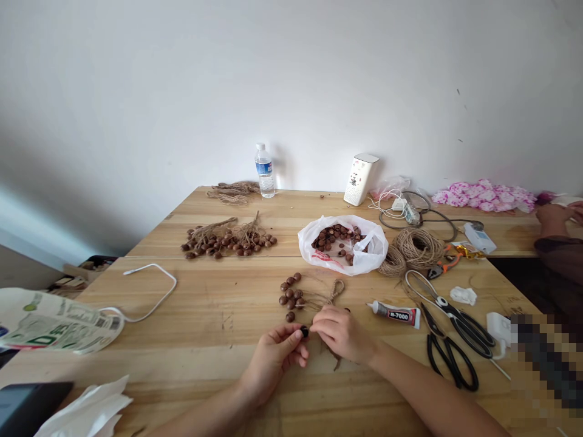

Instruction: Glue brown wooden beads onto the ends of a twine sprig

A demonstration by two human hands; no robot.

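Observation:
My left hand (276, 357) pinches a dark brown round nut shell (304, 331) between thumb and fingers. Close beside it, my right hand (345, 334) is closed in a pinch; a thin strand of twine seems to be in the fingertips, though it barely shows. Under and behind that hand lies a twine bunch with a knotted loop (336, 291), its ends sticking out below. Strands run left from it to several brown nut shells (290, 297) on the table. Right of my hands lies a B-7000 glue tube (396, 314).
A white plastic bag (310, 258) of shells stands behind, near twine rolls (416, 247). Scissors (460, 321) and pliers (449, 355) lie right. Finished-looking shell bunches (228, 240), a water bottle (265, 172) and a white device (361, 179) are farther back. Another person's hands (558, 215) show far right.

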